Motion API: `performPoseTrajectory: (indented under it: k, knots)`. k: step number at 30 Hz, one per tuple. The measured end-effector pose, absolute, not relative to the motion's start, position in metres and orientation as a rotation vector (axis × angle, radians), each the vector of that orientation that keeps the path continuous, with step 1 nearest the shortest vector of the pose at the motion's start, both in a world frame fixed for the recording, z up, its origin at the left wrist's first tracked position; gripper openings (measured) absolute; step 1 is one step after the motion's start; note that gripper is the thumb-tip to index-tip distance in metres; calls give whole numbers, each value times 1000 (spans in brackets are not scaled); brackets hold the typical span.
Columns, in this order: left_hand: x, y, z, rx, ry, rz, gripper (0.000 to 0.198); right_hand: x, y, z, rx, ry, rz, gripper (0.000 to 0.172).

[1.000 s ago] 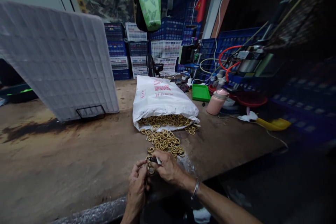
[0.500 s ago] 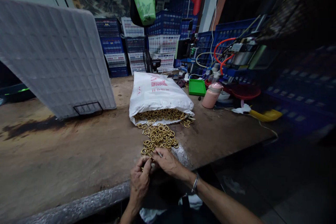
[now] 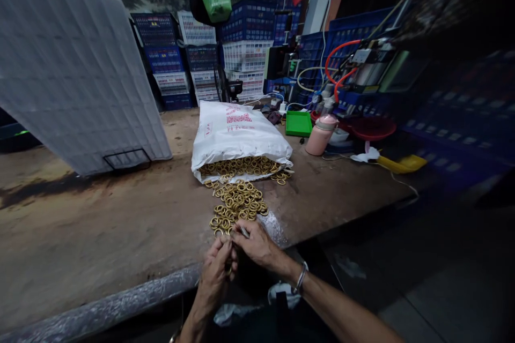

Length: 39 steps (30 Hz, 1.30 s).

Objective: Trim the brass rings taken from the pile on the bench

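Observation:
At the table's near edge my left hand (image 3: 215,268) is closed, its thumb and fingers pinched; a gold-coloured ring (image 3: 229,268) shows partly beneath the fingers. Touching or almost touching it, my right hand (image 3: 259,246) is closed around a slim grey metal tool (image 3: 244,232), whose kind I cannot make out. Just beyond both hands lies a loose pile of gold-coloured metal rings (image 3: 239,201). More rings fill the open mouth of a white woven sack (image 3: 243,136) with red print, lying on its side behind the pile.
A tall white quilted panel (image 3: 80,75) stands on the wooden table (image 3: 120,225) at left. Right of the sack are a green tray (image 3: 298,124), a pink bottle (image 3: 321,136), a yellow scoop (image 3: 402,164) and a machine with red hoses (image 3: 368,72). Stacked crates (image 3: 247,56) stand behind.
The camera view has shifted slightly, so the sack and pile sit higher and further left. Both hands remain together at the table edge, the left turned a little with its fingers more visible.

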<state>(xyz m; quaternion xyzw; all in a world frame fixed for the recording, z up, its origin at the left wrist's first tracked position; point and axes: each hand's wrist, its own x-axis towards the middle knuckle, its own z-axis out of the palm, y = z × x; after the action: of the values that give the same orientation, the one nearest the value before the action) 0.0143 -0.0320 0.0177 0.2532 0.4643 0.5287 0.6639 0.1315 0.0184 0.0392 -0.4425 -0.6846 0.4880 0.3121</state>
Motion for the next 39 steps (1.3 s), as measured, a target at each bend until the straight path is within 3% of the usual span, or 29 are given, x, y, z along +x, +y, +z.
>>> performPoseTrajectory:
  k: [6,12,22,33,39]
  knots:
    - [21,-37,24,527,1039,1181,26,135,18,32,-1141,-1782,1325,24]
    - [21,-35,16,550,1042,1199,26,143,14,24,-1270,-2079,952,11]
    - [23,-33,18,539,1135,1188,37,145,6,24,-1330,-2425,605,22]
    - [23,-35,22,605,1214,1161,43,145,5,29,-1390,-2410,592,24]
    - [22,-37,20,706,1195,1215,38,146,8,31,-1343,-2432,778,18]
